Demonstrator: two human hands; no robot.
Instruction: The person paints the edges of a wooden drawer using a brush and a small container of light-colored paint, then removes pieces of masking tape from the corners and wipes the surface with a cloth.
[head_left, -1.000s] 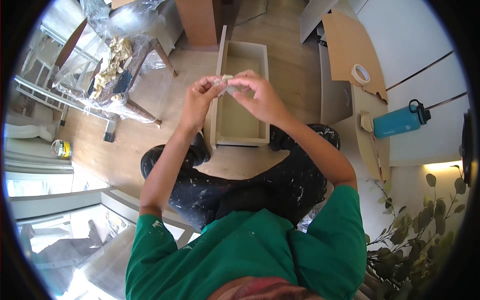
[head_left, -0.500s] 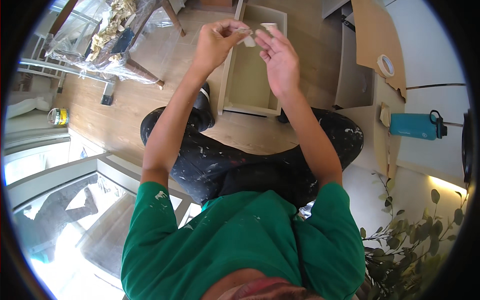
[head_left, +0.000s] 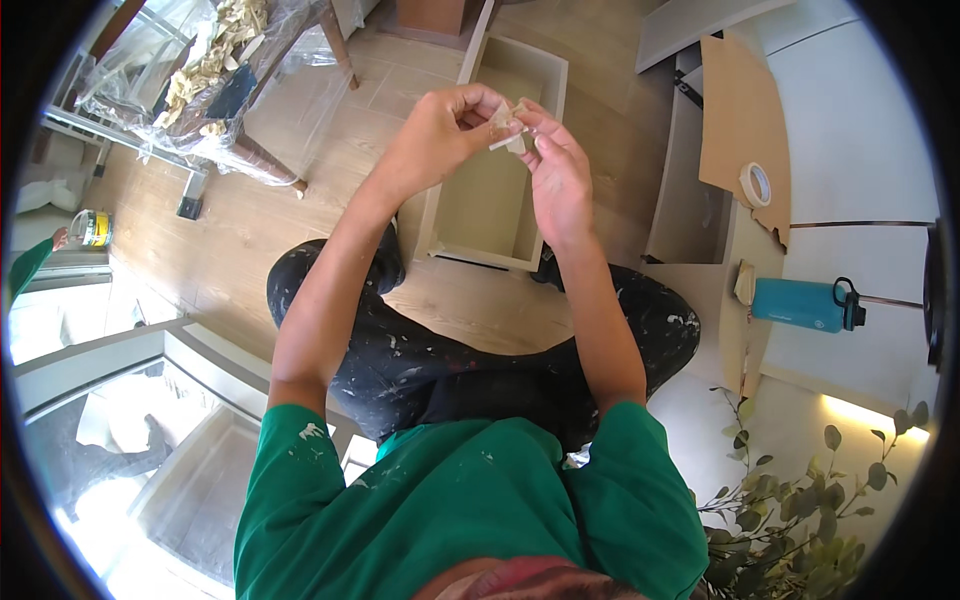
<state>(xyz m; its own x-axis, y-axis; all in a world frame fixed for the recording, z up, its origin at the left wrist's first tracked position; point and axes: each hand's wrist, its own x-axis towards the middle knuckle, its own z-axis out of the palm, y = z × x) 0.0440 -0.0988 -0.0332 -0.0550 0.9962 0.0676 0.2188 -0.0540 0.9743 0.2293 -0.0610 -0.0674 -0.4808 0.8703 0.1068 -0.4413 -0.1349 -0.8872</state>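
Observation:
Both of my hands are raised over a pale drawer (head_left: 437, 215) that lies between my feet. My left hand (head_left: 447, 135) pinches a crumpled, off-white strip of masking tape (head_left: 513, 143) between thumb and fingers. From the other side, the fingertips of my right hand (head_left: 562, 180) meet the same crumpled piece and grip it. A thin white end of the strip hangs below the fingertips. Part of the strip is hidden by my fingers.
A plastic-covered wooden chair (head_left: 268, 160) holds crumpled tape scraps (head_left: 215, 60). At far left another person's hand (head_left: 61, 238) touches a small bucket (head_left: 95, 228). To the right are cardboard (head_left: 735, 120), a tape roll (head_left: 756, 185), a teal bottle (head_left: 800, 303) and a leafy plant (head_left: 800, 500).
My hands have come closer together and lower in view. My right fingers, apart before, now close on the tape. Another person's green-sleeved hand has appeared by the bucket.

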